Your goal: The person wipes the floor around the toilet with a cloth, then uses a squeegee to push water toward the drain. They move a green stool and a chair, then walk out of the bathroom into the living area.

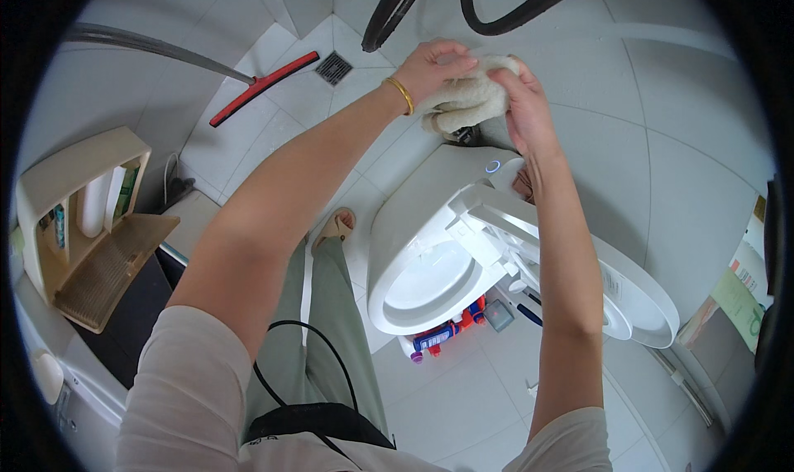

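Note:
A cream towelling cloth (474,103), bunched and folded over, is held up between my two hands beyond the back end of a white toilet (403,236). My right hand (527,103) grips its right side, thumb on the near face. At the upper left edge, the bent fingers of my left hand (434,68) pinch the cloth; a gold bangle circles that wrist. The toilet's seat and lid (645,298) are raised, partly hidden behind my right forearm. A ring-lit button (493,166) glows on the toilet's top, and a brownish cloth (524,183) lies near it.
A red floor squeegee (263,90) leans near a floor drain (334,68). Black hoses (496,19) hang overhead. Cleaner bottles (437,335) stand on the tiles beside the toilet. At left, a wall box (80,193) has its flap down. A metal pole (682,385) lies right.

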Tool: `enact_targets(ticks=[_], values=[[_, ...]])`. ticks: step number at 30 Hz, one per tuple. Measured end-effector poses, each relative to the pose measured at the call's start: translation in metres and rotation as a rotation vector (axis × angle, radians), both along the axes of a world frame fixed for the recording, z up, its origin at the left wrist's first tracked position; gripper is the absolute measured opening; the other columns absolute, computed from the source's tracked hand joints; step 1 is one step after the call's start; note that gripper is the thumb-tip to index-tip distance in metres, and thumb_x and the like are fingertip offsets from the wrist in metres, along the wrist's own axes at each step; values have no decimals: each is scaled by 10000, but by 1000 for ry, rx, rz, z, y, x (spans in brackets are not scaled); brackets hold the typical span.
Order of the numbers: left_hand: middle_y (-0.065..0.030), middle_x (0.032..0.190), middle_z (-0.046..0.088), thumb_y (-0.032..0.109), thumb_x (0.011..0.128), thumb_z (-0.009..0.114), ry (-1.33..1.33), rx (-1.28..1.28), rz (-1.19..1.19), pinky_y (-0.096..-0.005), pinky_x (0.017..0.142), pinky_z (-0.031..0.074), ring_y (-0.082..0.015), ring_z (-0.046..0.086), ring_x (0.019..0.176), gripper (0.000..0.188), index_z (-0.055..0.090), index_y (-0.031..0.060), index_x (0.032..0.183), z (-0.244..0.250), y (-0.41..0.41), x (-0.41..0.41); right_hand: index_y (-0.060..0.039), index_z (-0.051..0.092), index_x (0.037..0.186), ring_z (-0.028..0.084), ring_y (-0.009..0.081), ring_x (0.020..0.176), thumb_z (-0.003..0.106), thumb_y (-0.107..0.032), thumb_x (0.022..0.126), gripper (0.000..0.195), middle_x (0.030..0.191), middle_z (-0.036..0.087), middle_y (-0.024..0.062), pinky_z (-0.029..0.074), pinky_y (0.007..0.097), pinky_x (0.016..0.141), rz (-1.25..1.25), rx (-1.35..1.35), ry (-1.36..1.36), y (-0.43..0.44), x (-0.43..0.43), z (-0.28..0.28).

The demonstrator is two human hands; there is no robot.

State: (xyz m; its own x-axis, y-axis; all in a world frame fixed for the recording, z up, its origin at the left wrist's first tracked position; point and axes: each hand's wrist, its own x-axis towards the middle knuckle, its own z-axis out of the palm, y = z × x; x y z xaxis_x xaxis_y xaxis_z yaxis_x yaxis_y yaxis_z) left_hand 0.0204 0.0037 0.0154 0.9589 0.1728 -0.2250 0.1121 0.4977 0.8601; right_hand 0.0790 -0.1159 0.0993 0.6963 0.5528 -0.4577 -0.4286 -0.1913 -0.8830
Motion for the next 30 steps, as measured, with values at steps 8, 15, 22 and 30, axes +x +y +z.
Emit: enact_targets(ticks=[8, 15, 22, 30], values=[[-1, 573, 496, 256, 772, 505, 408, 320, 251, -195, 548, 385, -78, 434, 539, 236, 542, 36, 695, -64, 20, 2, -50, 512, 824, 499, 99, 740, 490, -63, 732, 95, 802, 537, 26, 403, 227, 683, -173, 65, 15, -7, -10, 22], [-42, 618, 480, 340, 791, 447, 36, 923, 210, -297, 601, 395, -159, 469, 628, 299, 518, 61, 709, -48, -16, 18, -63, 511, 763, 490, 82, 723, 483, -55, 732, 43, 774, 529, 8, 390, 214, 672, -156, 62, 26, 4, -19, 20], [-42, 936, 548, 465, 749, 446, 664, 169, -6, -354, 735, 354, -199, 508, 794, 393, 548, 92, 820, -80, 21, 8, -72, 524, 756, 463, 65, 692, 510, -95, 735, 34, 724, 516, -20, 371, 199, 645, 29, 4, -93, 15, -14, 37], [-46, 935, 512, 390, 761, 454, 547, 326, -230, -328, 749, 364, -195, 503, 824, 340, 517, 110, 943, -49, 33, 1, -37, 550, 801, 513, 81, 651, 547, -170, 742, 146, 724, 567, 19, 401, 219, 605, 122, -342, -237, 20, 12, 42]])
